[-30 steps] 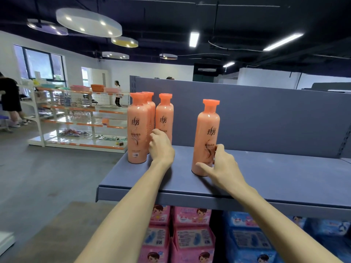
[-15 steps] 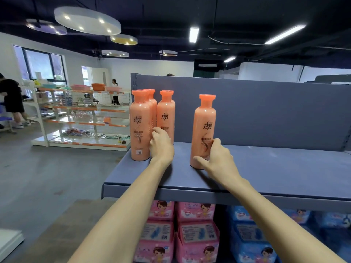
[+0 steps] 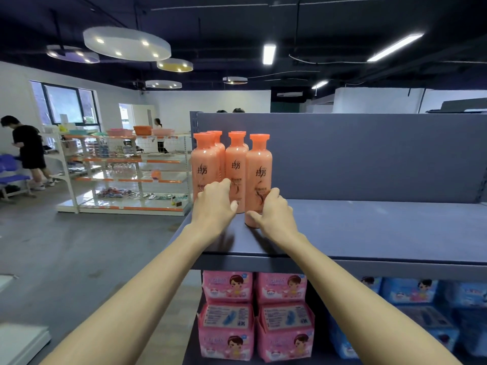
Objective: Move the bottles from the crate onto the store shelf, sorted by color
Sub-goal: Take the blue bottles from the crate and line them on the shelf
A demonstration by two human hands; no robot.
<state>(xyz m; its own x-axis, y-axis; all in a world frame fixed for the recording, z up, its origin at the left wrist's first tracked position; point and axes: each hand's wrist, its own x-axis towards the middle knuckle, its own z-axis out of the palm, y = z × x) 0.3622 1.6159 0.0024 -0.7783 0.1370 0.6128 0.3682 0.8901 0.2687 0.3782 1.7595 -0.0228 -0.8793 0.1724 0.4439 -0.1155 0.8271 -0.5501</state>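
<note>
Several orange bottles stand upright in a tight cluster at the left end of the grey-blue top shelf (image 3: pixel 382 233). My right hand (image 3: pixel 275 214) grips the base of the rightmost orange bottle (image 3: pixel 258 169), thumb in front and fingers round its right side. My left hand (image 3: pixel 214 204) lies against the lower part of the middle front bottle (image 3: pixel 236 164), thumb pointing right; that bottle's base is hidden behind the hand. The leftmost front bottle (image 3: pixel 203 164) stands just left of that hand. No crate is in view.
The shelf's back panel (image 3: pixel 369 154) rises behind the bottles. Pink packs (image 3: pixel 253 314) and blue packs (image 3: pixel 421 312) fill the shelf below. A white and orange rack (image 3: pixel 126 175) stands across the grey floor at left, with a person (image 3: pixel 29 151) beyond it.
My right hand has slid the rightmost bottle to the left, up against the cluster. My left hand has stayed against the middle bottle.
</note>
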